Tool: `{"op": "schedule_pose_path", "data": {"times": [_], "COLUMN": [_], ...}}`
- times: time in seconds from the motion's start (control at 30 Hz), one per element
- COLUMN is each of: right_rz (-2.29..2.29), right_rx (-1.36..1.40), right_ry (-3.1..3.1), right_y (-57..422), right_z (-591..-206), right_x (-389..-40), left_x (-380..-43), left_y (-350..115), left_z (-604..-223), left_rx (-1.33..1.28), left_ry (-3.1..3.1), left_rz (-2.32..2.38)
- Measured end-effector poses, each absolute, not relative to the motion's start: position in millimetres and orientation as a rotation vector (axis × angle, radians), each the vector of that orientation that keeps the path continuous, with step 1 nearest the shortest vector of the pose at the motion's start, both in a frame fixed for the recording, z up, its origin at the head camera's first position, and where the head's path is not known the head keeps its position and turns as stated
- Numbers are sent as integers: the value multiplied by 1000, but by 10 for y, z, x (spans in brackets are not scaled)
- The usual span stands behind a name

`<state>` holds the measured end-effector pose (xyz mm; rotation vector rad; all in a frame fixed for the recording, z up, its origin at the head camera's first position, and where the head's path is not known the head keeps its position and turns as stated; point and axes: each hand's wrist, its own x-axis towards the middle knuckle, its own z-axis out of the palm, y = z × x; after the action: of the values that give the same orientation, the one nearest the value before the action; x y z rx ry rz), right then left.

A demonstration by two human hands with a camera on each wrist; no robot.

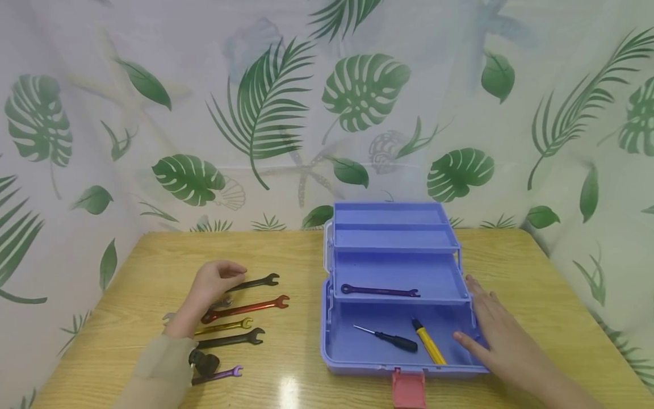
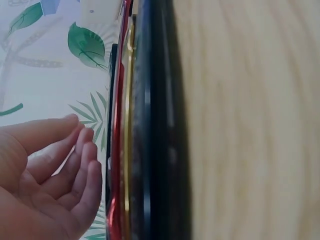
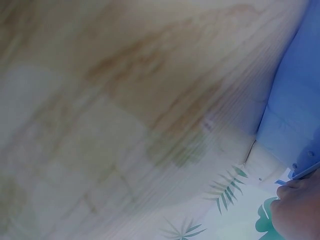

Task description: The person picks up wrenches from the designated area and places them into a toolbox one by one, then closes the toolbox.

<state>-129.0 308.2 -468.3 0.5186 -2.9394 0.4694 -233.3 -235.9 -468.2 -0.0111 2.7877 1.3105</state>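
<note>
My left hand (image 1: 217,282) hovers beside the far black wrench (image 1: 263,281), thumb and fingertips together. In the left wrist view, nothing shows between its loosely bent fingers (image 2: 82,165). Toward me lie a red wrench (image 1: 255,308), a yellow wrench (image 1: 230,326), another black wrench (image 1: 235,339) and a small purple wrench (image 1: 225,375). My right hand (image 1: 503,335) rests on the right side of the blue toolbox (image 1: 329,341), its thumb over the rim. A dark purple wrench (image 1: 380,291) lies in its lower tray. A black-handled screwdriver (image 1: 393,341) and a yellow dark-tipped tool (image 1: 429,341) lie in the bottom.
The toolbox stands unfolded, its upper tray (image 1: 393,236) raised at the back. A pink latch (image 1: 409,389) hangs at its front. Behind the wooden table (image 1: 286,255) hangs a leaf-patterned sheet (image 1: 286,187). A silver wrench end (image 1: 168,317) shows left of my forearm.
</note>
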Motion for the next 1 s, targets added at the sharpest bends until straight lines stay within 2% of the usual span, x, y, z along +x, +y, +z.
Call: {"op": "schedule_pose_path", "data": {"times": [0.3, 1.0], "right_rz": [455, 446], "right_rx": [544, 538], "right_ry": [-2927, -2940], "right_y": [3085, 3081], "right_z": [-4687, -4679], "right_x": [-1304, -1298], "left_x": [-2394, -2417], "left_y": [-2425, -2438], "left_z": [-4773, -4785], "left_rx": [-35, 135], "left_ry": [2768, 2803], "left_rz": [1282, 1128]}}
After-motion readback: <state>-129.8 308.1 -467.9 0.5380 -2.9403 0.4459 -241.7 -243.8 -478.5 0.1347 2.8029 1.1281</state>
